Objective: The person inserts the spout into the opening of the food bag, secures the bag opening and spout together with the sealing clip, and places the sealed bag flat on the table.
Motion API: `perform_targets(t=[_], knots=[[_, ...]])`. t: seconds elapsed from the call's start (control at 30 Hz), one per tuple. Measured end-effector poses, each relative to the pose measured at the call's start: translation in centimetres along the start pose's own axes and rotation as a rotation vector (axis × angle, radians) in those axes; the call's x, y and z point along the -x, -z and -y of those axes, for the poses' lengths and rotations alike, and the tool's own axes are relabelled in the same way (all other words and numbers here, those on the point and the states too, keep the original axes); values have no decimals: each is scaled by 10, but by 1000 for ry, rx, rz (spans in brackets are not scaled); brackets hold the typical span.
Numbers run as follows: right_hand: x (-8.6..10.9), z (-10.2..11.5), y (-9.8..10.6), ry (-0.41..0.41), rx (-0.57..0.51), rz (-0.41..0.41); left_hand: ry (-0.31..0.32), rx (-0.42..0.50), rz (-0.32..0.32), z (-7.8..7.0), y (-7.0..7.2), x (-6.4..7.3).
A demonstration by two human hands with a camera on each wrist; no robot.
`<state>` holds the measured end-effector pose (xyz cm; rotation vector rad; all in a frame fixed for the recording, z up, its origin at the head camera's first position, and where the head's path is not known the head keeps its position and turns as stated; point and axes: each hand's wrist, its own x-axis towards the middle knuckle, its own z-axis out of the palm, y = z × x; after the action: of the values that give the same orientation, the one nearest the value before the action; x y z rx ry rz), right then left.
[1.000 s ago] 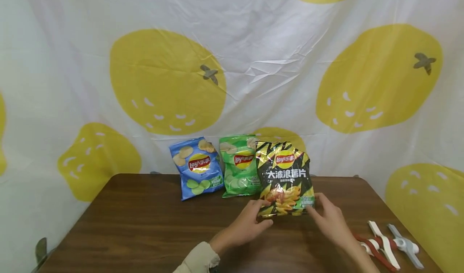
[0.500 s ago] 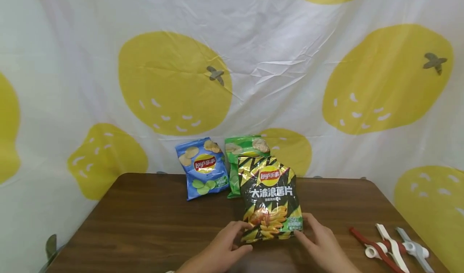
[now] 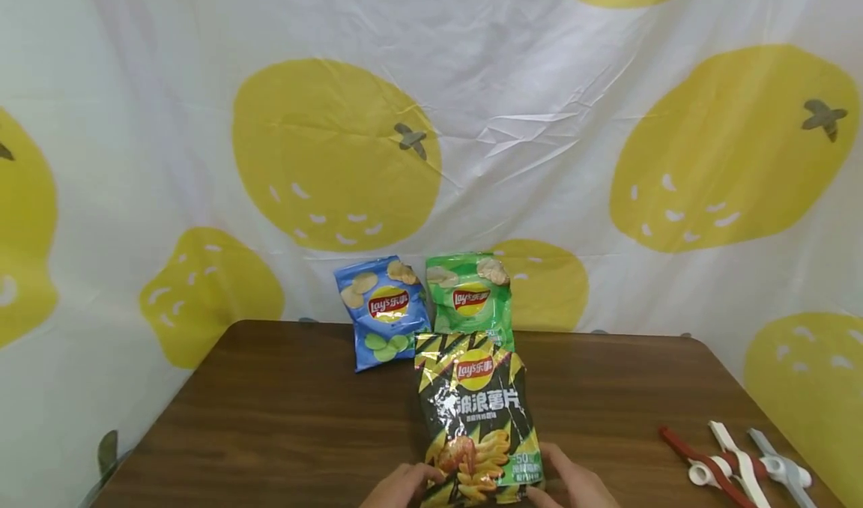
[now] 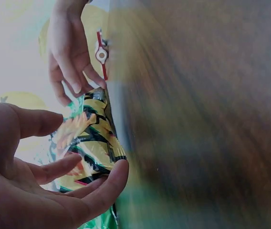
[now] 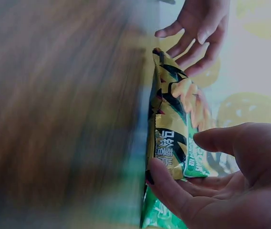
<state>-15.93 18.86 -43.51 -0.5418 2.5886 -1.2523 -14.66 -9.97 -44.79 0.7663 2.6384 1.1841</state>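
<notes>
A black and yellow Lay's chip bag (image 3: 472, 410), its printed front facing me, is held between both hands over the near part of the table. My left hand (image 3: 401, 487) grips its lower left edge, and my right hand (image 3: 573, 482) grips the lower right corner. In the right wrist view, the right thumb lies on the front of the chip bag (image 5: 173, 119) while other fingers reach behind it. The left wrist view shows the left fingers curled around the bag's side. Behind stand a blue chip bag (image 3: 387, 306) and a green chip bag (image 3: 468, 287), its lower part hidden.
Red, white and grey crossed plastic pieces on a white and red rod (image 3: 748, 470) lie at the right of the brown wooden table (image 3: 283, 410). A white curtain with yellow fruit prints (image 3: 526, 171) hangs right behind the table's far edge.
Both hands have brought the black chip bag toward me and to the left, away from the green bag's right side. The blue and green bags stay at the back.
</notes>
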Motion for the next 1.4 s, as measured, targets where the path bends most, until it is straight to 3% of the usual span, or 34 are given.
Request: perform_targets(t=[0.23,0.33,0.47,0.6,0.73,0.87,0.97,1.13,1.33,1.4], knots=[[-1,-4,-5,-20,27,23,18,-45,-50,3,-8,5],[-3,-4,-6,-30,95,7,74,-59,-50,2,-8,6],[-5,-8,-3,17,135,36,157,-67,-47,1,-9,8],[-1,-14,11,23,169,54,174,-67,-49,1,-11,10],[5,-18,33,12,388,-74,146,-80,-71,1,-12,14],[13,-28,58,92,706,-365,121,-118,-146,0,-15,20],[17,-40,77,127,864,-529,106,-143,-186,0,-16,22],[23,-64,103,94,953,-588,104,-138,-178,-1,-15,22],[28,-85,113,-76,970,-509,119,-99,-122,0,-14,19],[30,-89,113,-90,950,-498,134,-75,-97,0,-13,18]])
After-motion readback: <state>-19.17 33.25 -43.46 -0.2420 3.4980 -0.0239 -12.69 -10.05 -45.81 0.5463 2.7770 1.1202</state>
